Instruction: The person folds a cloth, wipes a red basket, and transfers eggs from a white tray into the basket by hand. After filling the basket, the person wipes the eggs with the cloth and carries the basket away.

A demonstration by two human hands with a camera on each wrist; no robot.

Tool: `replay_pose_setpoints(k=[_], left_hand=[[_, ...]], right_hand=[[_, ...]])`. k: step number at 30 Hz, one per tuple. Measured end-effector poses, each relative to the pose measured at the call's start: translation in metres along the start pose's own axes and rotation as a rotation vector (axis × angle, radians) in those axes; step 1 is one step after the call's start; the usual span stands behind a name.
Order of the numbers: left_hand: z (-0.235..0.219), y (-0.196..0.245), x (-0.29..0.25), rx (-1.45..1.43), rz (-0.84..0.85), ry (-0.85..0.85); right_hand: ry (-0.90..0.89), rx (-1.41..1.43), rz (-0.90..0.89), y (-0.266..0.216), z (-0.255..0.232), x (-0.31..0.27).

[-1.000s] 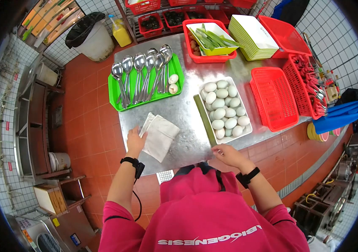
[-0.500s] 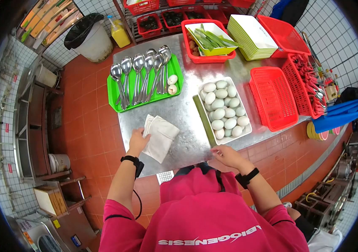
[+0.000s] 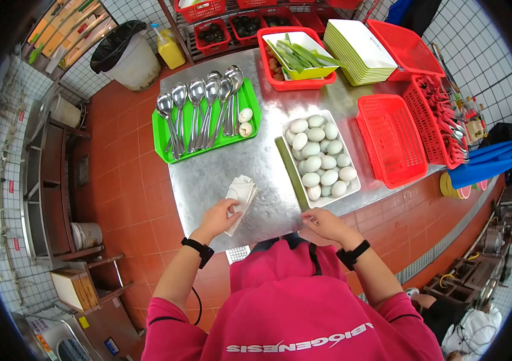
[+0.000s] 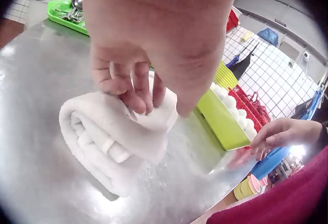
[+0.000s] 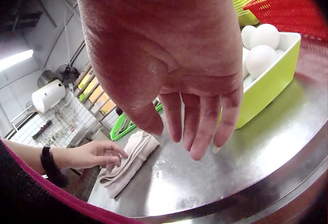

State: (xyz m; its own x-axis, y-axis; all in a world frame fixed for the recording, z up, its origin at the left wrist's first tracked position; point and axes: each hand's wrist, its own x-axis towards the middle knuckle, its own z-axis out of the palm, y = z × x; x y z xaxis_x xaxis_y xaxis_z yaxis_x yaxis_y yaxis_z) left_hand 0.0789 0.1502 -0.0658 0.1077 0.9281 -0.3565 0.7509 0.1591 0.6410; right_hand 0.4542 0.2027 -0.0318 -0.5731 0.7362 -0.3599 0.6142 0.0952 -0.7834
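Observation:
A white cloth (image 3: 241,194), folded into a thick narrow bundle, lies on the metal table in front of the person. In the left wrist view its stacked layers show at the near end. The left hand (image 3: 215,219) is at the cloth's left side, its loosely bent fingers (image 4: 134,103) touching the top fold. By the front table edge, the right hand (image 3: 323,224) hangs with relaxed fingers and nothing in it. Just beyond it stands a green-sided white tray (image 3: 357,184) full of pale eggs (image 3: 313,148).
A green tray (image 3: 174,157) holds several metal ladle-like spoons (image 3: 196,90) and two brown-marked eggs (image 3: 245,122). Red baskets (image 3: 391,141) stand at the right. Stacked trays (image 3: 358,51) and a tray of green leaves (image 3: 298,56) are at the back.
The cloth was wider and flatter; its left part is now folded over to the right, making it narrow. The left hand has moved right along with it. The right hand stays in place.

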Motion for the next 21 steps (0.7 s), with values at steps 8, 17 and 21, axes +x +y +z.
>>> replay_pose_setpoints(k=[8,17,21], left_hand=[[0.004,-0.006,0.013,-0.026,-0.044,0.335],[0.021,-0.043,0.037,-0.023,-0.207,0.139],[0.019,-0.027,0.037,-0.187,-0.259,0.008]], right_hand=[[-0.018,0.036,0.029,0.000,0.001,-0.001],[-0.025,0.046,0.025,0.000,-0.001,-0.003],[-0.017,0.008,0.008,-0.005,-0.001,-0.001]])
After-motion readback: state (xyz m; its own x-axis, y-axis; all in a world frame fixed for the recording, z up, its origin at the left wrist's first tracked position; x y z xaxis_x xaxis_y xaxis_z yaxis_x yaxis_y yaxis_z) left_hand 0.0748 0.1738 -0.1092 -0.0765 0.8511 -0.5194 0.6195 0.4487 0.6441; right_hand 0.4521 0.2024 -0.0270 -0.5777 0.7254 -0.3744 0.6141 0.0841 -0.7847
